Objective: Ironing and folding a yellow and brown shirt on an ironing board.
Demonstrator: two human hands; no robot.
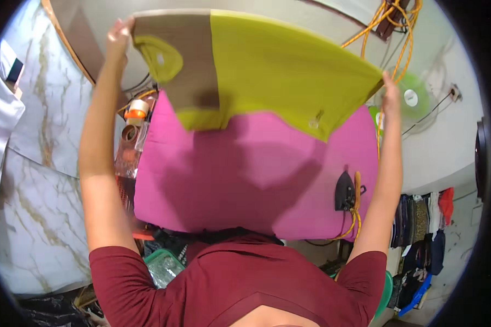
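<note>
Stretched between my two raised hands is a yellow-green and brown short-sleeved shirt [278,65], held up over the far part of a pink padded ironing table [176,171]. My left hand [119,34] grips its upper left corner, by the brown part. At the upper right corner, my right hand [389,94] pinches the yellow-green fabric. The shirt's lower edge hangs unevenly, and its shadow falls across the pink cover. A black electric iron [344,192] with a wooden handle and a yellow cord rests at the table's right side.
Left of the table stand an orange and white container [137,109] and a roll of brown tape [129,133]. Yellow cord loops [409,24] hang at the upper right, near a green fan [411,96]. Clothes [421,220] hang on the right. A green basket [163,265] sits below.
</note>
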